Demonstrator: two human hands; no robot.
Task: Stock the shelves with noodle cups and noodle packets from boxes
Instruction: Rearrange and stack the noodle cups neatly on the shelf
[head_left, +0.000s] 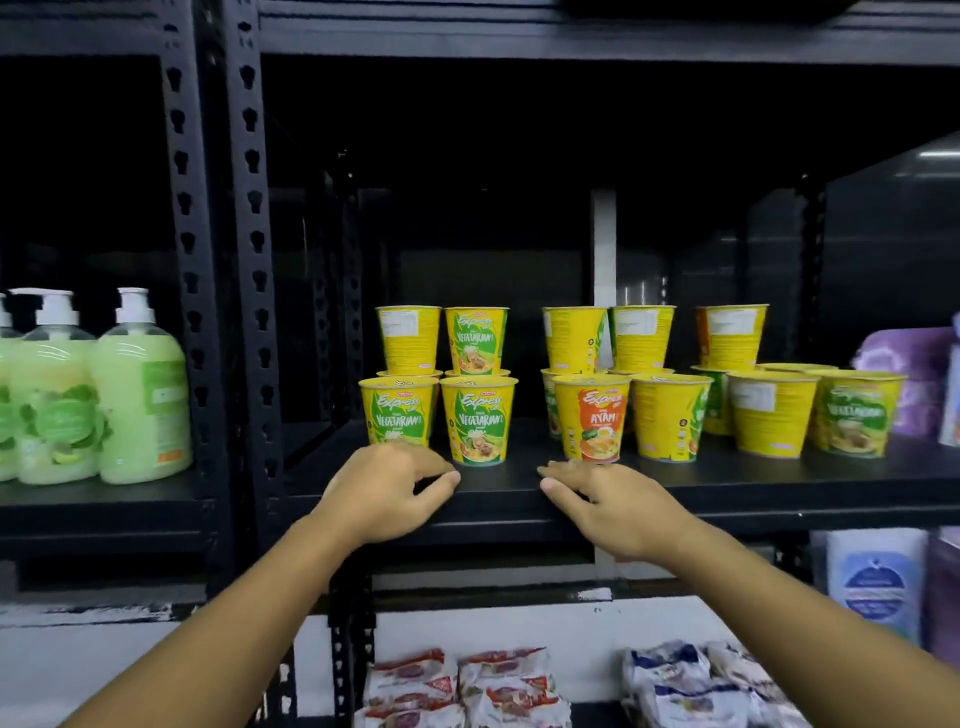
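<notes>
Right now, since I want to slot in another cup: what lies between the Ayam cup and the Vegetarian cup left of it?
Head view: only bare black shelf between the Ayam cup and that Vegetarian cup.

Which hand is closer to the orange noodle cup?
Right. The right hand is just in front of the orange cup, near its base; the left hand is farther left, before the Vegetarian cups.

Black shelf (779, 480): yellow noodle cups (670, 415) at centre, some stacked two-high; purple pack (904, 384) at 3 o'clock.
</notes>
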